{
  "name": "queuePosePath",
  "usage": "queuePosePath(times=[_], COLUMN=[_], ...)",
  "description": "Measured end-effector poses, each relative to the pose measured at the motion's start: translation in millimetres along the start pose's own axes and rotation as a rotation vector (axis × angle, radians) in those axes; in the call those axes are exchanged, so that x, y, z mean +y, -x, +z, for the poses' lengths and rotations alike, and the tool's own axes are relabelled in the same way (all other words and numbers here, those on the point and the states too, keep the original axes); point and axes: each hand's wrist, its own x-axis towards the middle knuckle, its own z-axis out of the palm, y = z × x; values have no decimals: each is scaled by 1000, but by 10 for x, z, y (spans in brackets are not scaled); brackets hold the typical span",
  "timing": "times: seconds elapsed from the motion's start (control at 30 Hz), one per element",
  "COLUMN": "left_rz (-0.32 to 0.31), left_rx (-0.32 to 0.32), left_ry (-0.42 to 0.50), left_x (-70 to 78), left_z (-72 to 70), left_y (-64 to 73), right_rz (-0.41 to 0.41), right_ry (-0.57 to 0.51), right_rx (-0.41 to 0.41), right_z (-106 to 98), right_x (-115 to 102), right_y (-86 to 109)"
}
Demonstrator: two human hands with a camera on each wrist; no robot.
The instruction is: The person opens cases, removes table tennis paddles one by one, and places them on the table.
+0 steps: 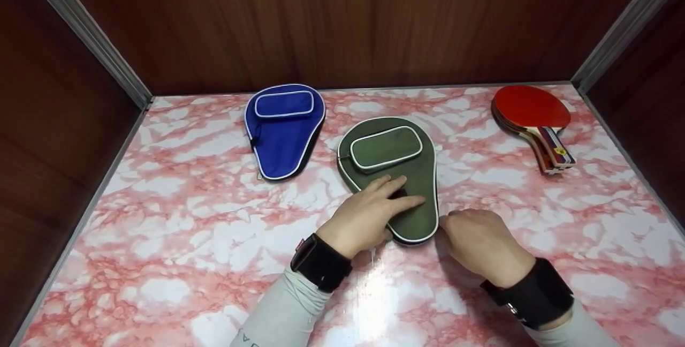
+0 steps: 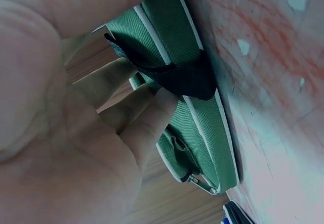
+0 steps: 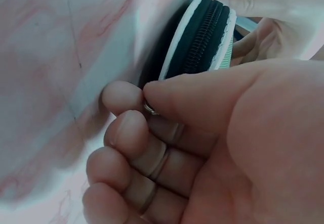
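Observation:
A green table tennis bat case [image 1: 393,175] with white piping and a small front pocket lies in the middle of the table, its narrow end towards me. Across its left side and top, my left hand [image 1: 361,218] rests with fingers spread and fairly straight. In the left wrist view some of those fingers touch a black strap [image 2: 192,80] on the case's side. At the narrow end my right hand [image 1: 481,242] has its fingers curled. Its thumb and forefinger pinch a zipper pull [image 3: 150,108], mostly hidden, beside the black zipper [image 3: 202,39].
A blue bat case [image 1: 283,133] lies at the back left. Several stacked table tennis bats [image 1: 532,108], red rubber uppermost, lie at the back right. Wooden panels [image 1: 342,25] enclose the back and sides of the red-and-white marbled table [image 1: 214,218].

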Motion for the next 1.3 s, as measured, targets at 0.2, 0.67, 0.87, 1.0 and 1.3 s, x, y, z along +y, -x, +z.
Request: queuePosePath(times=[0.2,0.67,0.87,1.0,1.3], left_rz=[-7,1,1,-13,-22], left_rx=[17,133,139,157,134], left_ry=[-17,-176,-143,-146,-146], left_x=[15,38,-17,-2,22], left_z=[8,121,88,104,98], left_y=[-5,-81,-81,-84,-97], right_rz=[-38,84,116,105,89], right_ry=[-1,-52,-75,-69,-28], right_rx=[-30,-51,-65,-70,-65], right_z=[-28,-35,-39,-49,-18], right_x=[0,266,290,270,146], right_y=[19,-40,-51,-41,74])
